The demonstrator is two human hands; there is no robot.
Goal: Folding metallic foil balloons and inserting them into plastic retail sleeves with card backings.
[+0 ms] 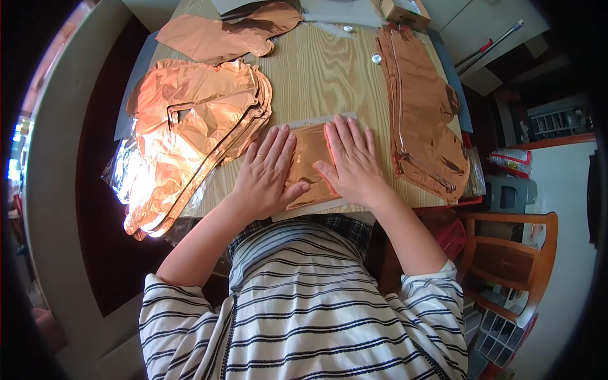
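A folded piece of shiny copper-coloured foil, apparently a flat foil balloon (310,155), lies on a pale flat sheet (316,208) at the table's near edge. My left hand (269,168) rests flat on its left side with the fingers stretched out. On the right side my right hand (353,158) lies the same way, thumb angled inward over the foil. Neither hand grips anything. Left of my hands is a stack of flat, uninflated foil balloons (212,92) with a small cut-out in the middle. More foil balloons (424,107) lie in a long pile at the right.
At the far left of the wooden table (323,76) lies another copper foil piece (209,41). Two small white round objects, one nearer (377,59) and one farther (348,28), sit toward the back. A cardboard box (405,11) stands far right. A wooden chair (506,253) is beside me.
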